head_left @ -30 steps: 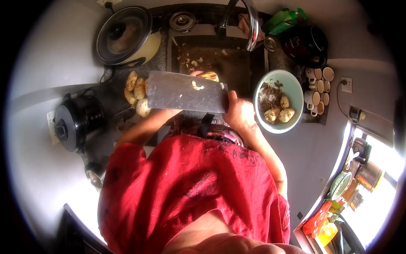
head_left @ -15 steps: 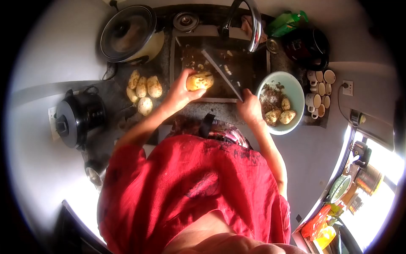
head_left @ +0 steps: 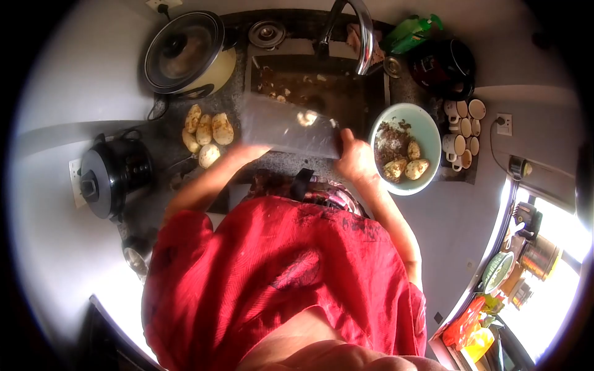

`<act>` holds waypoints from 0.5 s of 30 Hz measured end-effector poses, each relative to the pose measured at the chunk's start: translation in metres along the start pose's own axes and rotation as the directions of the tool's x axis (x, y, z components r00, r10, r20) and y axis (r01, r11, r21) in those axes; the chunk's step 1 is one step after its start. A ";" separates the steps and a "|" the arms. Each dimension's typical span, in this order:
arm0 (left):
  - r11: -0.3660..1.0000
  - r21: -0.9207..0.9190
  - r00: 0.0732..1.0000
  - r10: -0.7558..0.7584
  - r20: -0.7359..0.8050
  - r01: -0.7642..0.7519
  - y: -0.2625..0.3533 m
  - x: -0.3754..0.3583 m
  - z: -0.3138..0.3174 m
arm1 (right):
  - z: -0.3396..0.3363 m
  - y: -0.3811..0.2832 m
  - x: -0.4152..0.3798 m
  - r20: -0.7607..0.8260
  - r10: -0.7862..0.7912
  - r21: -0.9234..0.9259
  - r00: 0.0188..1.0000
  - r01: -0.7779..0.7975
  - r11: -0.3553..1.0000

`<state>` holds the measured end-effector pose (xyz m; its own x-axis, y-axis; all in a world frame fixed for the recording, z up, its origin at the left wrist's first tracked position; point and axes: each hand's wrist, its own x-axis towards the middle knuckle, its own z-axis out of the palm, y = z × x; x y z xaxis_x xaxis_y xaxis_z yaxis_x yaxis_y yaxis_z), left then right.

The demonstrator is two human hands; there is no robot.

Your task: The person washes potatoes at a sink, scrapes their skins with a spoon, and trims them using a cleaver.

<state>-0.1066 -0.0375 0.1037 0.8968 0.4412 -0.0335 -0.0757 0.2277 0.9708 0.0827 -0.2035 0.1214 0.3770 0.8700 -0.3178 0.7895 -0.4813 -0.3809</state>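
Observation:
My right hand [head_left: 357,157] is closed round the dark handle of a cleaver [head_left: 281,131]. The wide grey blade lies turned flat to me over the sink's near edge, with a pale scrap [head_left: 306,117] on it. Only the wrist end of my left hand [head_left: 257,150] shows at the blade's lower left; its fingers are hidden behind the blade, and no potato can be seen in it. Left of the sink, several peeled, brown-spotted potatoes [head_left: 223,128] lie on the counter. Just right of my right hand, a pale green basin [head_left: 437,145] holds 3 potatoes and dark peelings.
Beyond the blade is the dark sink [head_left: 352,93] with scattered scraps, under a curved tap [head_left: 367,40]. A lidded pot [head_left: 213,68] stands back left, a black cooker [head_left: 117,173] farther left. White mugs [head_left: 455,144] stand right of the basin; a green bottle [head_left: 411,34] is behind.
The cleaver has swung from edge-on over the sink to broadside, lower and leftward. It now covers my left hand and the potato that hand held. My right hand has shifted slightly left.

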 end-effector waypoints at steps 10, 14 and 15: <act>0.991 -0.103 0.994 -0.091 -0.055 0.085 0.000 0.002 0.002 | 0.005 0.030 -0.001 -0.006 0.164 0.434 0.986 -0.145 0.889; 0.999 -0.029 0.986 -0.023 -0.163 0.018 -0.005 0.009 0.007 | -0.015 0.005 -0.017 -0.012 0.112 0.385 0.994 -0.099 0.918; 0.997 0.061 0.988 -0.032 -0.152 0.042 -0.007 0.011 0.003 | -0.018 0.002 -0.019 -0.010 0.079 0.340 0.997 -0.071 0.938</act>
<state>-0.0948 -0.0371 0.0978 0.8221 0.5604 -0.1005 -0.0115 0.1928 0.9812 0.0856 -0.2191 0.1423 0.4433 0.8302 -0.3381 0.5492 -0.5496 -0.6295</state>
